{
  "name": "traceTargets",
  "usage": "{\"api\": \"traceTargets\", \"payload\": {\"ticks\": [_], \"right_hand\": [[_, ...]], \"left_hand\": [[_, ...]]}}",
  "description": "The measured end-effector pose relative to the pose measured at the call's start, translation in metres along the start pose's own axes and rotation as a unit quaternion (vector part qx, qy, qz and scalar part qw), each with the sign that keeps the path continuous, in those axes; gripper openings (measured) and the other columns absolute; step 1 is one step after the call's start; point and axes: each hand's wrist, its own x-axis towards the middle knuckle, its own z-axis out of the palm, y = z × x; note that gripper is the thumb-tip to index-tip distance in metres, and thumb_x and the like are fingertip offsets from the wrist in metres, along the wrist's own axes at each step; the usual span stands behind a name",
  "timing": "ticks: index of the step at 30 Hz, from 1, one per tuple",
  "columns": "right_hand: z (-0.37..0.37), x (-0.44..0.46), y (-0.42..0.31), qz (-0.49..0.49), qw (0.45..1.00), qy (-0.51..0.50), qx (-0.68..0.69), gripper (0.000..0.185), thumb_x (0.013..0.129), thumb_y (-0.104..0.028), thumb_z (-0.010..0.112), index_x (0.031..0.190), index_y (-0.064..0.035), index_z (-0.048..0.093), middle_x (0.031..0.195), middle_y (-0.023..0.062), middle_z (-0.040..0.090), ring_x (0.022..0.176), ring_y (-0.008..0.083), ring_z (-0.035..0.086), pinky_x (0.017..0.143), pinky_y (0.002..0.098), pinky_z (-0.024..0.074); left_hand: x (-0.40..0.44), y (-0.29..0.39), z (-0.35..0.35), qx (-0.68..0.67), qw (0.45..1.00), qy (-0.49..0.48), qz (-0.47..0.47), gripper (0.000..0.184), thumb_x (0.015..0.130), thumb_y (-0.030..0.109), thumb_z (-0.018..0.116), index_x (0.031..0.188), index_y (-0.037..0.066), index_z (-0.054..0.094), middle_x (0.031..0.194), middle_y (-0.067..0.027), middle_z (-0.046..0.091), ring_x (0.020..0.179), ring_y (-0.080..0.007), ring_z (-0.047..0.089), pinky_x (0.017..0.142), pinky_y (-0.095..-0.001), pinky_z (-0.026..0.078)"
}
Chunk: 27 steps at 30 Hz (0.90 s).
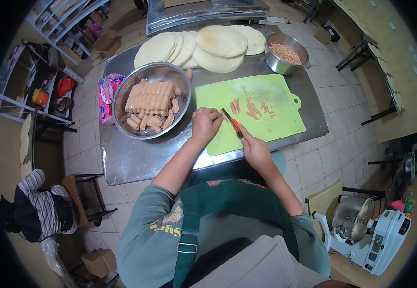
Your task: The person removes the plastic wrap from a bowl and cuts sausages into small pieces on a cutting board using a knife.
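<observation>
My right hand (256,151) is wrapped round the handle of a small red and black knife (234,125), its blade over the left part of a green cutting board (280,127). Just left of the blade, my left hand (207,123) rests at the board's left edge with its fingers bent together; what they pinch is too small to make out. Sausage strips (251,108) and small chopped bits (268,110) lie on the board beyond the knife. To the left, a large metal bowl (186,103) holds several sausages (153,98), some whole and some in short pieces.
Several flat round breads (222,41) lie along the far side of the metal table (136,165). A metal pot (276,63) of chopped pieces stands at the back right. A pink packet (106,98) lies left of the bowl. A white mixer (383,242) stands at lower right.
</observation>
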Motion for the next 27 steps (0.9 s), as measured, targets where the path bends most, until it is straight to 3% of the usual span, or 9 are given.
{"api": "traceTargets", "payload": {"ticks": [18,20,27], "right_hand": [[-0.002,0.002,-0.003,0.015,0.997,-0.009,0.071,0.040,0.087,-0.011,0.047,0.127,-0.0102,0.048,0.072,0.0269,0.056,0.066,0.0405,0.057,0.061,0.0384,0.0456],[0.003,-0.006,0.004,-0.020,0.999,0.017,0.045,0.040,0.087,-0.010,0.047,0.128,-0.0104,0.048,0.072,0.0264,0.057,0.064,0.0401,0.056,0.060,0.0395,0.0451],[-0.004,-0.036,0.002,-0.006,1.000,0.003,-0.025,0.043,0.086,-0.008,0.048,0.129,-0.0109,0.047,0.073,0.0249,0.058,0.065,0.0400,0.057,0.059,0.0449,0.0436]], "left_hand": [[0.001,0.001,0.002,-0.016,1.000,0.007,-0.023,0.007,0.069,0.017,0.068,0.072,0.010,0.070,0.079,-0.0012,0.066,0.080,-0.0225,0.058,0.073,-0.0355,0.041],[0.000,0.001,0.003,-0.022,0.999,0.009,-0.027,0.008,0.069,0.017,0.067,0.071,0.011,0.070,0.079,-0.0006,0.066,0.081,-0.0224,0.057,0.073,-0.0360,0.040],[-0.001,0.001,0.004,-0.009,1.000,0.002,-0.027,0.008,0.070,0.018,0.067,0.070,0.011,0.070,0.080,-0.0012,0.066,0.082,-0.0229,0.057,0.073,-0.0365,0.040]]}}
